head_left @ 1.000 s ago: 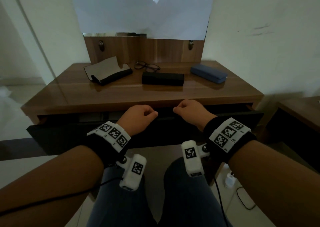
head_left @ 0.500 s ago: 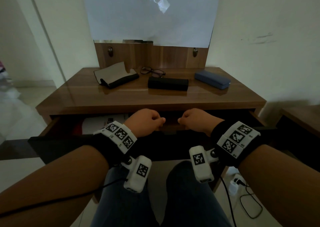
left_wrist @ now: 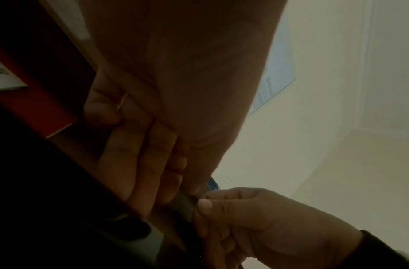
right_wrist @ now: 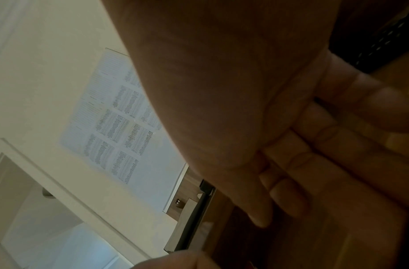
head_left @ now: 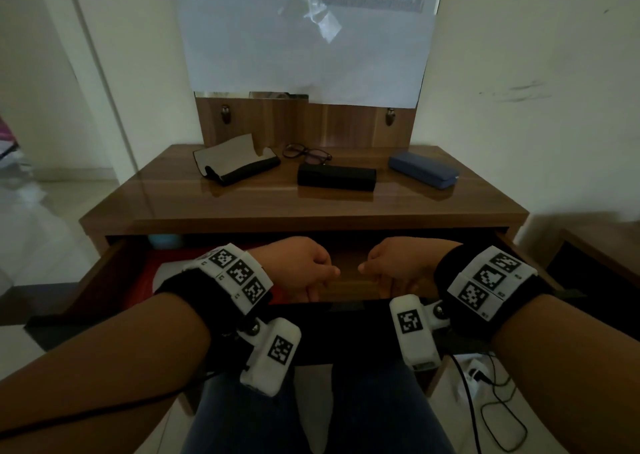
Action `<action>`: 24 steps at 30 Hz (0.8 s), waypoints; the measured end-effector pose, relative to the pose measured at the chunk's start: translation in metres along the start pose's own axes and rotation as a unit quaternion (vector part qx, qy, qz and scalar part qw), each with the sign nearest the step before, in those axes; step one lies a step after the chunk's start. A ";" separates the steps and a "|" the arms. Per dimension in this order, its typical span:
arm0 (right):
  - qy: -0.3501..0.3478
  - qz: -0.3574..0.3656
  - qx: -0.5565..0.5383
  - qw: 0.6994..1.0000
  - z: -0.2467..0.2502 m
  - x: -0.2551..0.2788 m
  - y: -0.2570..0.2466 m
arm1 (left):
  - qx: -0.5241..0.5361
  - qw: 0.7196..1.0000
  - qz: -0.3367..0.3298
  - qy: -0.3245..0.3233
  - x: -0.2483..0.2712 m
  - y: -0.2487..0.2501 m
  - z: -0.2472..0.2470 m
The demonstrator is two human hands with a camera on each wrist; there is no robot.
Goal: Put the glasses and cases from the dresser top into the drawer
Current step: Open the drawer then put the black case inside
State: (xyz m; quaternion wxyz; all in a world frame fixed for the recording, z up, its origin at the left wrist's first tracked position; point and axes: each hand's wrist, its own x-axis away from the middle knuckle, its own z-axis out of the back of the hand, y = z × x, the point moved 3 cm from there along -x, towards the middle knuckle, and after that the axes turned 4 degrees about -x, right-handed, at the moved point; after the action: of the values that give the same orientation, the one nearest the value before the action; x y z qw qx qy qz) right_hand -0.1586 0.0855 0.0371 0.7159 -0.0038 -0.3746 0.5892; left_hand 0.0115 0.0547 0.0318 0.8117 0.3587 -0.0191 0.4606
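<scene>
On the wooden dresser top [head_left: 242, 208] lie an open grey-lined case [head_left: 235, 164], dark-framed glasses [head_left: 306, 152], a shut black case [head_left: 336, 177] and a shut blue case [head_left: 423, 170]. The drawer [head_left: 114, 266] below stands pulled out. My left hand [head_left: 304, 275] and right hand [head_left: 391, 270] sit side by side, fingers curled over the top edge of the dark drawer front [head_left: 349, 318]. The wrist views show the left fingers [left_wrist: 139, 163] and right fingers [right_wrist: 313, 160] hooked over that edge. Both hands are well short of the cases.
Inside the drawer lie a red item [head_left: 166, 263], a white sheet [head_left: 169, 275] and a teal object [head_left: 166, 240]. A paper-covered mirror [head_left: 304, 38] rises behind the dresser. Low dark furniture [head_left: 595, 263] stands at right, cables and a charger [head_left: 485, 381] on the floor.
The drawer has slid out toward me, from a narrow gap to wide open, with both hands gripping its front edge and coming back with it.
</scene>
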 end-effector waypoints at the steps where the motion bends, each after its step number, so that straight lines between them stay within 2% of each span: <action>1: -0.010 -0.003 0.006 1.000 0.000 0.002 0.000 | -0.005 1.000 -0.001 -0.014 0.002 0.002 -0.001; 6: -0.058 -0.004 0.035 0.998 -0.002 0.010 -0.006 | -0.038 0.997 -0.027 -0.063 0.008 0.006 -0.003; 9: -0.036 0.013 -0.038 0.999 0.003 0.007 -0.009 | -0.065 0.996 -0.046 -0.043 0.008 0.011 0.006; 12: 0.014 0.036 -0.105 0.994 0.027 0.004 -0.017 | -0.069 0.996 -0.044 0.017 0.003 0.017 0.035; 15: 0.059 0.057 -0.179 0.980 0.039 0.003 -0.018 | -0.067 0.991 -0.054 0.104 0.002 0.018 0.054; 19: 0.130 0.076 -0.250 0.957 0.066 -0.011 -0.022 | 0.027 0.978 -0.038 0.201 -0.017 0.011 0.082; 24: 0.215 0.072 -0.291 0.929 0.102 -0.044 -0.026 | 0.127 0.954 0.012 0.271 -0.056 -0.004 0.111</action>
State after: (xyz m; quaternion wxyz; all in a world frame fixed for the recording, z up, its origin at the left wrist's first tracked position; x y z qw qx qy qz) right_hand -0.1925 -0.0044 0.0982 0.7023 -0.3655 -0.3654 0.4895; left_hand 0.0156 -0.0539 0.0921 0.7290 0.3201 0.2554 0.5486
